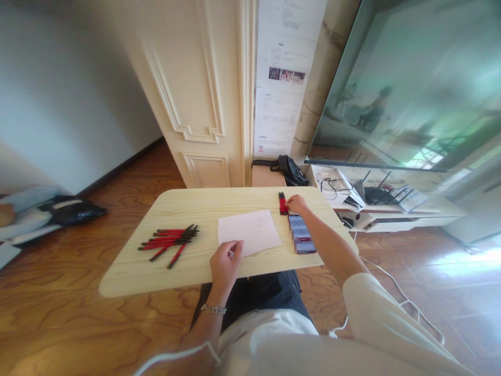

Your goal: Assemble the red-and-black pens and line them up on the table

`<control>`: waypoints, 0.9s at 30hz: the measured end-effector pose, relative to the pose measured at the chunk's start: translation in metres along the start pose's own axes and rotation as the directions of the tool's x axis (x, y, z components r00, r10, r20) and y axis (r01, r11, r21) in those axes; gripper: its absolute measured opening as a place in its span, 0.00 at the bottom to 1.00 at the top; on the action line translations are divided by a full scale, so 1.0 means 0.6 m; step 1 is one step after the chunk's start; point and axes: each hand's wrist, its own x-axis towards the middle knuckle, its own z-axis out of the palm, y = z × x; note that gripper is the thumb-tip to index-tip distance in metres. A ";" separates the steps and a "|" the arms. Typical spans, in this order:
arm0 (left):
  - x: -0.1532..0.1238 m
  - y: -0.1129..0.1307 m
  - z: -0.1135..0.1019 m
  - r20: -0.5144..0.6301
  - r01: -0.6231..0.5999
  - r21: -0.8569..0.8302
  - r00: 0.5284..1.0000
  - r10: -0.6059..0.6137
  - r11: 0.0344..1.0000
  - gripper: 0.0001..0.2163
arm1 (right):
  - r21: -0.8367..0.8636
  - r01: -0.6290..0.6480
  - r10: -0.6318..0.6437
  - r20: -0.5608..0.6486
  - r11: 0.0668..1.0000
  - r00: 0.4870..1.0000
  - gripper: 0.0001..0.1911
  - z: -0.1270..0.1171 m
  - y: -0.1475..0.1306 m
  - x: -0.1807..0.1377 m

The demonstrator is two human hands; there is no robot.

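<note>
At the far right of the table, my right hand (296, 203) is closed with its fingertips on a red and black pen at the side of a small row of pens (282, 204). The pens lie side by side, and the fingers partly hide the nearest one. My left hand (226, 265) has its fingers curled together at the near left corner of a white sheet of paper (250, 230); I see nothing in it. On the left of the table lies a loose pile of several red and black pens (170, 239), most with their black tips to the right.
A phone (302, 235) lies on the pale wooden table (207, 201) below my right forearm. Behind the table are a black bag (291, 171) and a low cabinet (403, 223) with a router (379, 195). White cables (399, 292) run over the floor at right.
</note>
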 end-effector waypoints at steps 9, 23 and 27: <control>0.008 -0.013 -0.039 -0.073 -0.004 0.013 0.997 0.005 1.000 0.10 | 0.096 0.078 -0.064 -0.132 0.992 0.989 0.16 -0.022 -0.022 -0.046; 0.052 -0.149 -0.199 -0.064 0.136 0.477 0.991 -0.120 0.868 0.09 | 0.501 0.358 -0.159 -0.397 0.788 0.904 0.23 0.106 -0.077 -0.316; 0.076 -0.155 -0.210 -0.012 0.098 0.524 0.994 -0.108 0.846 0.09 | 0.490 0.365 -0.140 -0.436 0.792 0.889 0.24 0.106 -0.074 -0.320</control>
